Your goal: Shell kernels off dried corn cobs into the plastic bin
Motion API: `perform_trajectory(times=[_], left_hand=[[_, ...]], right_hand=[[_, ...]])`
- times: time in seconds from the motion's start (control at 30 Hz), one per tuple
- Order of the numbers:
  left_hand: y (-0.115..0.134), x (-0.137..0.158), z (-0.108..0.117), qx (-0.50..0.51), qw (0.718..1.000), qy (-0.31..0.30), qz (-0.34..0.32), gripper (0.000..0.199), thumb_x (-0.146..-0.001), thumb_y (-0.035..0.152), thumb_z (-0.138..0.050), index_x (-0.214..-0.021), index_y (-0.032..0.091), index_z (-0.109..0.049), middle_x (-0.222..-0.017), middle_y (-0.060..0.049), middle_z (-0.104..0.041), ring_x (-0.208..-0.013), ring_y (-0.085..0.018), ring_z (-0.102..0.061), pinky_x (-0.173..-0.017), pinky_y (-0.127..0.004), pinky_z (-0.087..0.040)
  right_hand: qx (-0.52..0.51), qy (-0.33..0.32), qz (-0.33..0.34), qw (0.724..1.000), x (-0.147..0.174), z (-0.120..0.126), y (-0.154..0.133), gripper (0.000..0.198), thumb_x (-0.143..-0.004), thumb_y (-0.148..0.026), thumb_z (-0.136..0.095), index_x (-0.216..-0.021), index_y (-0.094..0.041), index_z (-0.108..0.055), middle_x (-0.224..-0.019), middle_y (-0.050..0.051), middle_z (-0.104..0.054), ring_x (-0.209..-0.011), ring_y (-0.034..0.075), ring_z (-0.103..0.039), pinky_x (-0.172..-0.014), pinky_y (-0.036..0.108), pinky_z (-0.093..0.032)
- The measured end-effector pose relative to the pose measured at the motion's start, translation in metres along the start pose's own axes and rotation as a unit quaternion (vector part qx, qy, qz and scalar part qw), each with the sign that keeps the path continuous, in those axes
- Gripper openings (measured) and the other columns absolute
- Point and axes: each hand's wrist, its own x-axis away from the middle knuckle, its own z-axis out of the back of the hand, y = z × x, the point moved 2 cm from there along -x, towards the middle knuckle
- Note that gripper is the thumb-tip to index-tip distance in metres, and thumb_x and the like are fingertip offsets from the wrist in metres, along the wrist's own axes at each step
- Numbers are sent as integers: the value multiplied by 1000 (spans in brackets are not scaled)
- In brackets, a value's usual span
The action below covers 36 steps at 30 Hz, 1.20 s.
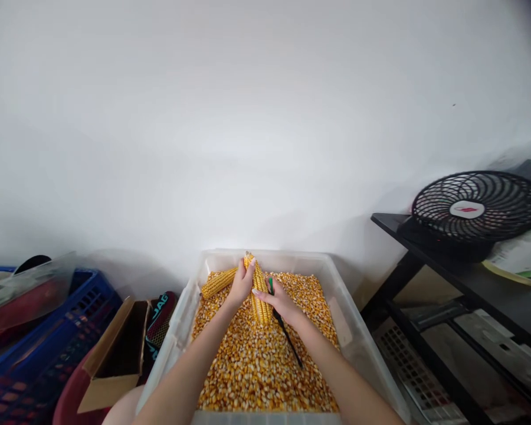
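Note:
My left hand (242,282) is wrapped round the upper part of a yellow ear of corn (262,311), which slants over a bed of loose kernels (252,372). On the ear's right side, lower down, my right hand (279,300) presses with its thumb across the rows, fingers curled. A slim dark tool (290,344) with a green end passes beneath my right hand and slopes towards me; whether the fingers grip it is hard to see. A second ear of corn (219,283) lies on the kernels left of my left hand.
The kernels fill a translucent plastic bin (358,319) against the white wall. At left are a blue crate (82,313) and a cardboard box (115,348) in a red tub (68,383). A black fan (478,206) stands on a dark rack (389,221) at right.

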Motion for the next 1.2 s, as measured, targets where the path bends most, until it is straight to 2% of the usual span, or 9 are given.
perform_trajectory(times=[0.1,0.2,0.33,0.47,0.63,0.8,0.93,1.1,1.2], left_hand=[[-1,2,3,10,1000,-14,12,43,-80,57,-50,-93,17,-49,-82,-1,-53,-81,-16,-52,-79,-28,-42],[0,3,5,28,999,-17,34,44,-80,57,-51,-99,17,-49,-89,-4,-57,-88,-19,-54,-82,-30,-43],[4,6,3,38,998,-20,55,47,-83,56,-47,-108,16,-50,-106,-9,-59,-107,-23,-53,-95,-33,-39],[7,10,1,38,992,-81,86,55,-78,50,-59,-119,16,-46,-112,-9,-59,-113,-25,-50,-98,-35,-38],[2,10,6,73,985,-125,89,53,-81,49,-58,-122,17,-47,-118,-10,-58,-119,-25,-46,-102,-35,-34],[-4,11,1,164,963,-160,140,59,-82,50,-57,-129,20,-41,-114,-10,-59,-110,-24,-54,-96,-39,-41],[1,14,0,139,970,-150,135,60,-77,42,-66,-127,18,-43,-117,-10,-57,-112,-23,-52,-98,-36,-39],[5,14,4,178,947,-226,141,55,-79,39,-65,-125,19,-43,-114,-9,-58,-107,-23,-54,-91,-35,-43],[7,14,5,189,942,-239,141,59,-79,39,-65,-130,21,-41,-116,-9,-58,-105,-23,-56,-89,-36,-44]], right_hand=[[-16,2,-15,1000,0,0,3,37,-70,-36,-73,-101,-25,-55,-110,3,-65,-107,24,-59,-97,40,-43],[-64,-15,-26,997,0,-2,4,36,-70,-34,-72,-100,-24,-56,-108,3,-65,-106,25,-59,-93,40,-46],[-111,-6,-28,993,0,-3,3,35,-69,-30,-73,-100,-24,-57,-106,3,-66,-102,25,-60,-89,40,-47],[-103,21,-25,994,0,-2,6,38,-66,-27,-75,-100,-25,-58,-106,1,-67,-102,24,-60,-91,39,-45],[-126,3,-37,991,1,2,8,39,-70,-30,-73,-105,-25,-58,-105,2,-67,-97,24,-62,-88,39,-46],[-129,12,-32,991,-1,5,5,36,-72,-31,-72,-104,-25,-58,-100,0,-68,-95,22,-63,-88,38,-46],[-112,43,-35,992,-3,7,8,33,-69,-31,-75,-97,-23,-59,-97,0,-68,-94,21,-64,-88,35,-46],[-123,27,-44,991,-1,8,3,35,-67,-30,-75,-97,-24,-59,-95,0,-69,-88,21,-64,-81,34,-48],[-141,17,-58,988,1,7,-4,35,-65,-33,-76,-94,-24,-59,-89,0,-69,-85,23,-65,-76,35,-49]])
